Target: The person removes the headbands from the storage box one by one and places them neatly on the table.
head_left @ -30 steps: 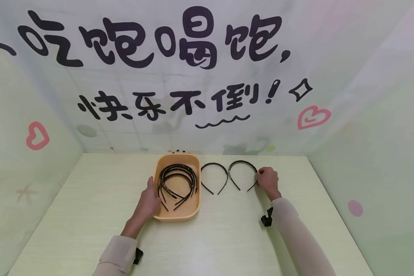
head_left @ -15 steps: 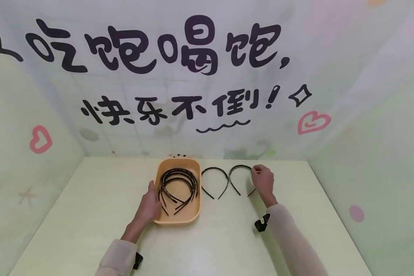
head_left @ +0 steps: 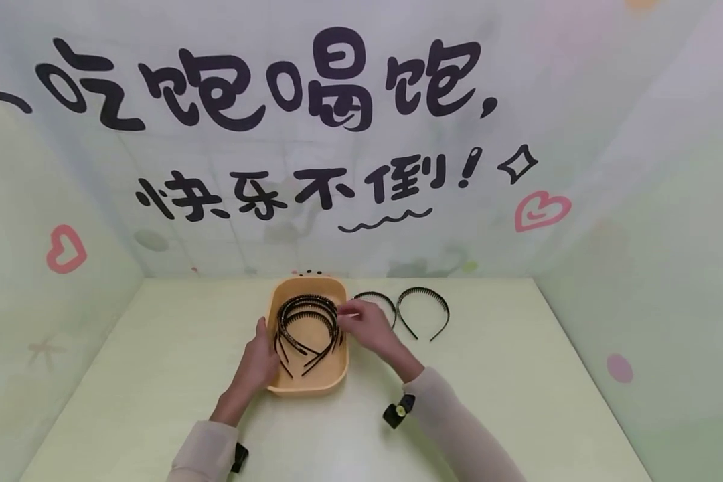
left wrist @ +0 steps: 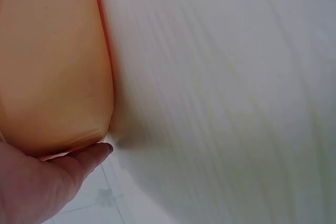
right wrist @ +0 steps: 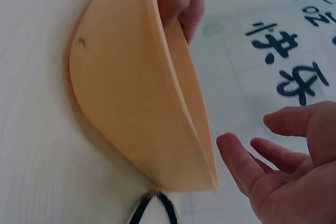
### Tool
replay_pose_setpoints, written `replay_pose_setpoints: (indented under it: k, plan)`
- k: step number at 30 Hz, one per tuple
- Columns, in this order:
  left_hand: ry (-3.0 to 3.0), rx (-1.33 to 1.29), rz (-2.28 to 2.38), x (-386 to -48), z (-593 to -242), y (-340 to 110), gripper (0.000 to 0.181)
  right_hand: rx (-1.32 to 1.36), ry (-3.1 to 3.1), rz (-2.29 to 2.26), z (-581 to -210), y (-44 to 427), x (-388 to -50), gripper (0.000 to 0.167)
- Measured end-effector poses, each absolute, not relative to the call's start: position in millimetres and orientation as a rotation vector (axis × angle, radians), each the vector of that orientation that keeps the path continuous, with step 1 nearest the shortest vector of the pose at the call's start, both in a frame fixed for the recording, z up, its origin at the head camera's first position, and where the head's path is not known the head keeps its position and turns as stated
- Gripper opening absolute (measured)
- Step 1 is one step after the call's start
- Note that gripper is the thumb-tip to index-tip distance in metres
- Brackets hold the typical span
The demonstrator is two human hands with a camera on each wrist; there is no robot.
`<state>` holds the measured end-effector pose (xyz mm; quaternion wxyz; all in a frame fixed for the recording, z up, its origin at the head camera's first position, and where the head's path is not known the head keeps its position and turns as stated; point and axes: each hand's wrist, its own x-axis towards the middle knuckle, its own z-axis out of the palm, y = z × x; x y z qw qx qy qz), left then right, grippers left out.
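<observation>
An orange plastic bin [head_left: 310, 390] stands toward the back of the table with several black toothed headbands [head_left: 309, 298] piled inside. My left hand [head_left: 258, 361] grips its left wall; in the left wrist view that hand [left wrist: 39, 190] lies along the bin's outside [left wrist: 58, 66]. Over the right rim hovers my right hand [head_left: 372, 329], its fingers parted and holding nothing in the right wrist view. One headband [head_left: 373, 294] lies just right of the bin, partly hidden by the right hand. Farther right lies another headband [head_left: 423, 290], fully visible.
A pale wood-look table [head_left: 156, 375] carries everything. A printed backdrop [head_left: 301, 248] with large black characters rises behind it, and side walls stand left and right. Black wrist devices [head_left: 397, 411] hang under both sleeves.
My right hand has let go of the far-right headband and moved left to the bin's right rim. The headbands on the table stay in place. My left hand keeps its grip on the bin.
</observation>
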<state>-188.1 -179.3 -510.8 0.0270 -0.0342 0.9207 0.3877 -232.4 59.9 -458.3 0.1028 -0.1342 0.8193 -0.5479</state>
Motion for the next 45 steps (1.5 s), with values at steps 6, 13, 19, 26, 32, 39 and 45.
replay_pose_setpoints:
  k: [6, 13, 19, 26, 32, 39, 45]
  plan:
    - [2.841, -0.102, 1.196, -189, -508, -180, 0.072, -0.369, 2.367, -1.439, -454, 19, -216, 0.067]
    - [2.838, -0.105, 1.197, -186, -509, -179, 0.073, -0.204, 2.314, -1.441, -460, 2, -212, 0.095]
    - [2.833, -0.107, 1.208, -187, -511, -180, 0.072, -0.169, 2.404, -1.372, -471, -9, -222, 0.095]
    - [2.835, -0.101, 1.209, -186, -510, -180, 0.071, -0.211, 2.450, -1.373, -477, -14, -225, 0.081]
    - [2.826, -0.095, 1.225, -186, -507, -180, 0.070, -0.193, 2.470, -1.363, -477, -16, -224, 0.075]
    - [2.827, -0.111, 1.209, -185, -506, -183, 0.072, -0.217, 2.483, -1.416, -467, -21, -221, 0.063]
    - [2.826, -0.107, 1.212, -185, -505, -180, 0.074, -0.131, 2.437, -1.473, -473, -17, -227, 0.065]
